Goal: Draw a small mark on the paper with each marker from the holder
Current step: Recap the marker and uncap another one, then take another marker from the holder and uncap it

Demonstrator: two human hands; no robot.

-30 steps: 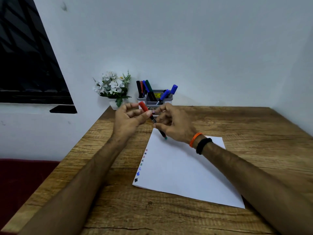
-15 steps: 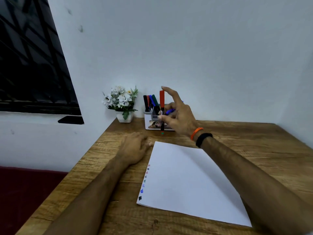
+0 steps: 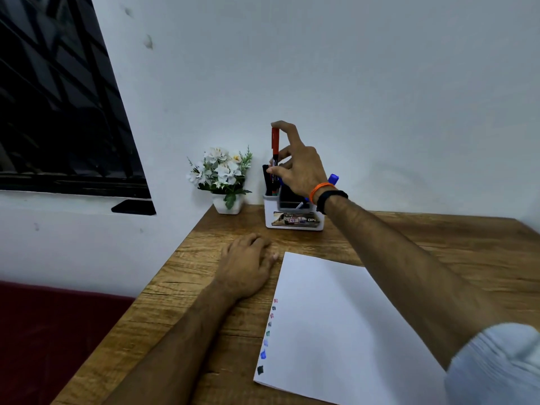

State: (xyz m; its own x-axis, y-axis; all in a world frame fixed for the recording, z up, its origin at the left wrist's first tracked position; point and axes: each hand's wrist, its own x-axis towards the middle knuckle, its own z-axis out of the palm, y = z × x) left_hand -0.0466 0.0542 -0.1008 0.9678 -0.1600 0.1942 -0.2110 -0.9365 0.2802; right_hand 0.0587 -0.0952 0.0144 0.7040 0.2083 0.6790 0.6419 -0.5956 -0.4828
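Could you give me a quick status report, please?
Right hand grips red-capped marker upright over holder. Left hand rests on table. Nothing obstructing.

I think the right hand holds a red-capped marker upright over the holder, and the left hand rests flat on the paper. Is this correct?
Not quite. In the head view the left hand rests on the table beside the paper, not on it. The rest holds: the right hand holds the red-capped marker upright over the holder.
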